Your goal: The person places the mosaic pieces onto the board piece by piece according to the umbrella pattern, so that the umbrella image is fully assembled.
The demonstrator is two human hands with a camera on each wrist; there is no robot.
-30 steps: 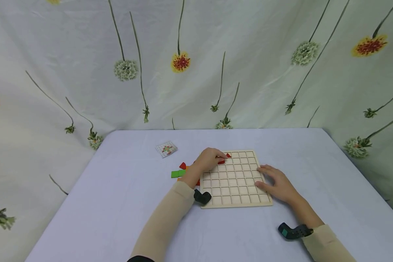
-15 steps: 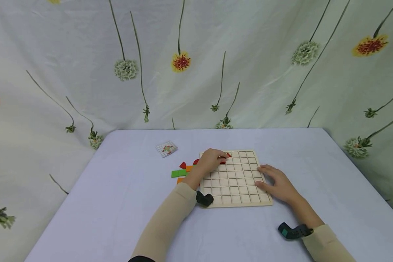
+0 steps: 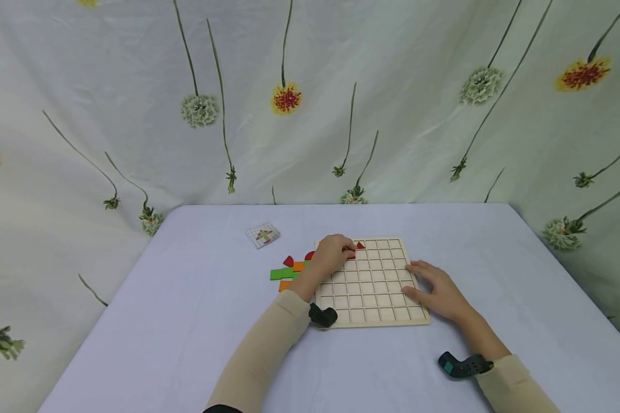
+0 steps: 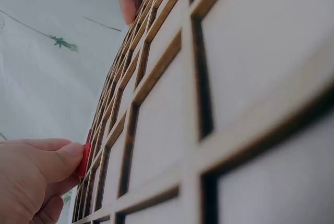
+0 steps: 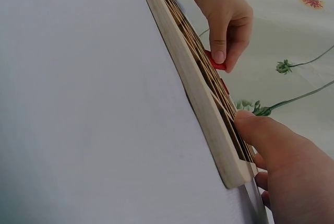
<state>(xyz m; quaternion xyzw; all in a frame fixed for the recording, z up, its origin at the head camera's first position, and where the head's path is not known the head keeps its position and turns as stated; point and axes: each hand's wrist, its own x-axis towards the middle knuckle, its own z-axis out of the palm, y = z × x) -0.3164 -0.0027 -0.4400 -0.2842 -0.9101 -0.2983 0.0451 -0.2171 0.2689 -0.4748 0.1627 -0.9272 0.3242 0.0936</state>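
A square wooden board (image 3: 384,298) with a raised grid lies flat on the table. My left hand (image 3: 330,253) reaches over its far left part, thumb and fingers pinching a small red tile (image 5: 215,63) right at the grid. Most of that tile is hidden by the fingers; in the left wrist view its red edge (image 4: 84,160) shows beside the thumb. Just beyond the fingertips, a red triangular tile (image 3: 360,245) sits in a far-row cell. My right hand (image 3: 435,285) rests at the board's right edge, thumb and fingers spread along the rim.
Left of the board lie loose flat tiles: green tiles (image 3: 281,274), orange tiles (image 3: 298,266) and a red rounded tile (image 3: 288,261), partly behind the left forearm. Farther back is a small card (image 3: 263,235) with a coloured grid picture. A flowered cloth (image 3: 310,143) hangs behind the table.
Over the last second my left hand has shifted a little right, then slightly back left, uncovering more of the red triangular tile. The right hand and the board stay put.
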